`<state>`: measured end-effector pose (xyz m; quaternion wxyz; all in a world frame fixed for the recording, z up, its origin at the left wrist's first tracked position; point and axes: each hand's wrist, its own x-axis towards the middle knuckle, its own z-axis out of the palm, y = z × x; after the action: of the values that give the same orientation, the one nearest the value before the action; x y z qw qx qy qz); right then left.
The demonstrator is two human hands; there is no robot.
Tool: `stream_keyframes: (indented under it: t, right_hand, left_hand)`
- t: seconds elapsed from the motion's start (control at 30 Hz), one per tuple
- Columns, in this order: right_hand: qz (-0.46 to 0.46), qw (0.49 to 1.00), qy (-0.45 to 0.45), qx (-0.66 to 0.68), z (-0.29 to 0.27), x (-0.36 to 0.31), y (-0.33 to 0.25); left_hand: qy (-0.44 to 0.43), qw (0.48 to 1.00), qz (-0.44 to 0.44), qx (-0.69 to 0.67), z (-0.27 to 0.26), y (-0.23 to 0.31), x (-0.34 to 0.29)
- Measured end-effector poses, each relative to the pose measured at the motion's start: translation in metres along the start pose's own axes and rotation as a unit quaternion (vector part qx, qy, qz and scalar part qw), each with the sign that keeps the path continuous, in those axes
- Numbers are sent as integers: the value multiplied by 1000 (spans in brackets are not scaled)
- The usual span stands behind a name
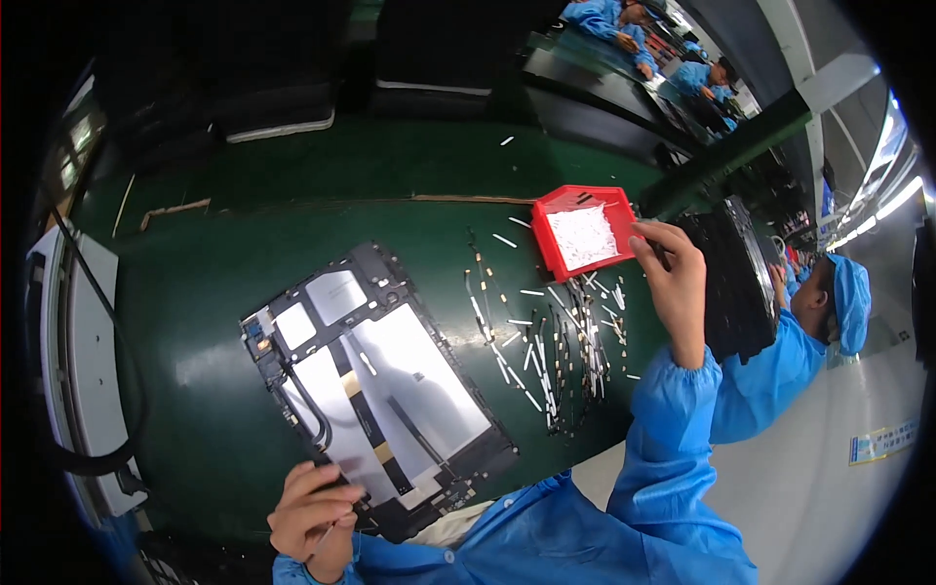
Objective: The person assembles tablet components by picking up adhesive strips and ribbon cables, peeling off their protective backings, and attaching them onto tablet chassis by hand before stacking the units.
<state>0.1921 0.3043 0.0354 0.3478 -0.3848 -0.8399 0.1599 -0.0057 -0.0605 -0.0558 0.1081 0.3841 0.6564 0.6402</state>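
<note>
Two hands busy, left hand (314, 517) pinching something indistinct, right hand (673, 278) contents unclear.

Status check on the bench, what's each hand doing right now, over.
Left hand pinching a thin tool at the opened tablet's near edge. Right hand raised beside the red parts tray. Loose flex strips between them.

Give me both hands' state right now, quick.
Left hand: closed, pinching a thin tool at the open tablet's near edge.
Right hand: raised beside red tray; contents unclear.
</note>
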Motion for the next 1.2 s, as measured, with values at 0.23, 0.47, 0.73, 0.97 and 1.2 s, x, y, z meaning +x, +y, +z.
stream_keyframes:
  t: [0.23, 0.47, 0.73, 0.97, 1.2]
  right_hand:
    - [-43, 942, -317, 98, 22, -80, -124]
    - [-156, 889, -350, 250, 89, -142, -155]
    - [-258, 893, -324, 173, 94, -148, -150]
    - [-269, 893, -327, 151, 97, -149, -152]
    - [-275, 878, -359, 156, 96, -142, -153]
  left_hand:
    - [-62, 998, 14, 16, -5, -6, 38]
    - [-24, 997, -31, -65, -3, -25, 34]
    - [-54, 998, -1, -36, -4, -27, 38]
    - [-58, 998, 0, -37, -5, -28, 39]
    - [-82, 993, 9, 80, -6, -14, 52]
